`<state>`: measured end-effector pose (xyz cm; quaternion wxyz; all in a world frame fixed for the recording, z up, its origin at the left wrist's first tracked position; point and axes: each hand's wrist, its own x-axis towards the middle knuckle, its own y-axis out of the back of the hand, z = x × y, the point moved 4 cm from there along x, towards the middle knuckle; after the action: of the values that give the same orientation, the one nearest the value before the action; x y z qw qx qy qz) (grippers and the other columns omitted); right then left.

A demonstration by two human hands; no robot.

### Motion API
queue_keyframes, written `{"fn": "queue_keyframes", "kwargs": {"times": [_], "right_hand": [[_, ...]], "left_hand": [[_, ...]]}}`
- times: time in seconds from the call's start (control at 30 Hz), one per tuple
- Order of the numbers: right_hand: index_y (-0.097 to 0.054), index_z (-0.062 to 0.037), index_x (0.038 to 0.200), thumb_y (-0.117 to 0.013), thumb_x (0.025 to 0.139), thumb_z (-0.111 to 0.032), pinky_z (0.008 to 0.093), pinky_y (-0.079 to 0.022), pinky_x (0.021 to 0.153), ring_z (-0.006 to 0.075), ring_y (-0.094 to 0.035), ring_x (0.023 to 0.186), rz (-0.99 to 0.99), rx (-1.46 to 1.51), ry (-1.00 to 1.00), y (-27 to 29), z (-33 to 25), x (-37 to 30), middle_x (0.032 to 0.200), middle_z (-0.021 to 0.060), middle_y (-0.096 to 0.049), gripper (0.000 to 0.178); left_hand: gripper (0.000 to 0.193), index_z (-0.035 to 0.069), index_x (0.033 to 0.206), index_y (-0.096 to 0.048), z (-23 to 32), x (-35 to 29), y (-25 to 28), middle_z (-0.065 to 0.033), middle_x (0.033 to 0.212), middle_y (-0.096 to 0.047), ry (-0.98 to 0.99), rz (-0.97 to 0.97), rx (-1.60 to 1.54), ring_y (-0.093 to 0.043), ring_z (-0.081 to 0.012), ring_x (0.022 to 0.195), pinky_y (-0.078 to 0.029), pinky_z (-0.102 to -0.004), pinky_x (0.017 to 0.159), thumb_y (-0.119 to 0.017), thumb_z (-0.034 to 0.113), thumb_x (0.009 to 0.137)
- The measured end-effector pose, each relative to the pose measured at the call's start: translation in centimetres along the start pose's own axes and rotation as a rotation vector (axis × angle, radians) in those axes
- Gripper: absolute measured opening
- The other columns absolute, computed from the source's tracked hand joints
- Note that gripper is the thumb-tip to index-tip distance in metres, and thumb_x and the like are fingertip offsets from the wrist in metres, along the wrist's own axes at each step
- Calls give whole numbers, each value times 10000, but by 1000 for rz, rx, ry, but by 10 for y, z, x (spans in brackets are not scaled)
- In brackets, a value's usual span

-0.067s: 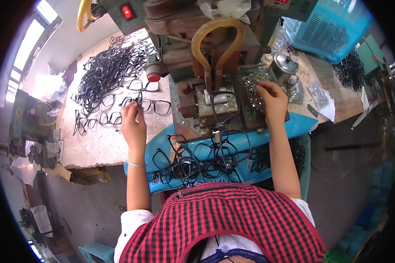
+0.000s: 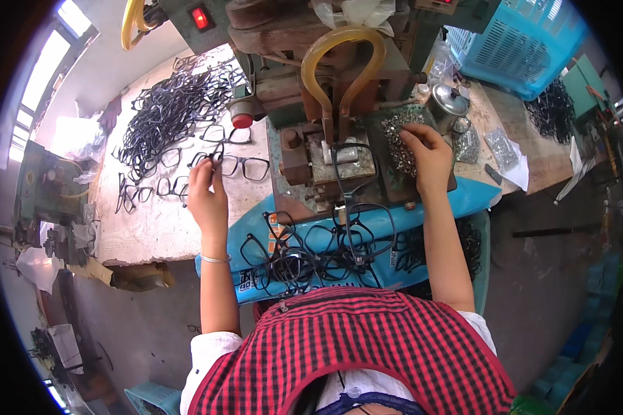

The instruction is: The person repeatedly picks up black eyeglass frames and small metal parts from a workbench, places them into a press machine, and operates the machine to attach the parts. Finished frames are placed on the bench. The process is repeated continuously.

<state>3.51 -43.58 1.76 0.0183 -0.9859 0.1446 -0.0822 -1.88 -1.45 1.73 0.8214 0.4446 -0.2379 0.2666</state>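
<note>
My left hand (image 2: 208, 197) is over the pale tabletop, its fingertips closed on a black eyeglass frame (image 2: 216, 152). Close by lies another black eyeglass frame (image 2: 255, 169). At the right of the machine, my right hand (image 2: 432, 159) has its thumb and fingers drawn together at a heap of small shiny metal parts (image 2: 399, 149); whatever is between the fingertips is too small to make out. In the machine's middle, a black frame (image 2: 350, 200) hangs beside a metal block (image 2: 342, 153), under two prongs (image 2: 336, 128) joined to a looped yellow tube (image 2: 344, 34).
A tangled pile of black frames (image 2: 163, 114) covers the far left table. More frames (image 2: 298, 259) lie on blue plastic sheeting (image 2: 422, 211) before me. A red button (image 2: 242, 121) juts from the machine. Rightward stand a lidded metal pot (image 2: 450, 102) and a blue crate (image 2: 516, 48).
My left hand has shifted slightly left and toward me, with the frame at its fingertips. My right fingertips have moved a touch left over the metal parts.
</note>
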Motion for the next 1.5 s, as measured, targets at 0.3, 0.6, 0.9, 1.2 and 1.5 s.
{"fn": "queue_keyframes", "kwargs": {"times": [0.3,0.6,0.9,1.2,1.5], "right_hand": [[-723,20,1052,-747,881,25,241,-526,863,105,-676,938,-177,-118,251,-46,-67,-13,1002,43,-737,174],[-545,18,1248,-716,888,29,255,-525,851,115,-685,911,-274,293,105,-99,-86,-55,979,83,-738,399],[-419,22,1487,-624,925,56,333,-458,1061,205,-626,1199,-353,-6,227,-89,-118,-80,1338,155,-624,599],[-775,-106,997,-793,790,-146,495,-459,1060,428,-559,1283,28,-1071,525,16,-17,-22,1272,231,-642,211],[-702,-85,890,-759,805,-109,511,-513,861,335,-607,1199,-250,-1094,838,-21,-16,0,1215,113,-654,105]], "left_hand": [[118,-25,1132,-559,110,40,56,-184,1108,-657,-37,168,-1273,-705,-276,888,-636,-459,799,-515,60,1063],[153,-49,1115,-533,169,92,55,-177,1068,-656,-176,11,-1256,-710,-276,960,-655,-460,810,-539,95,1064],[58,-50,1030,-541,173,67,55,-201,985,-663,-267,-36,-1285,-717,-298,902,-629,-435,811,-528,4,1015],[227,104,975,-643,211,11,19,-66,1130,-727,-1129,-169,-450,-590,-176,708,-582,-325,703,-711,136,761],[291,77,1018,-663,207,4,18,-121,1156,-728,-1007,-274,-495,-722,-295,946,-618,-415,852,-736,97,737]]}}
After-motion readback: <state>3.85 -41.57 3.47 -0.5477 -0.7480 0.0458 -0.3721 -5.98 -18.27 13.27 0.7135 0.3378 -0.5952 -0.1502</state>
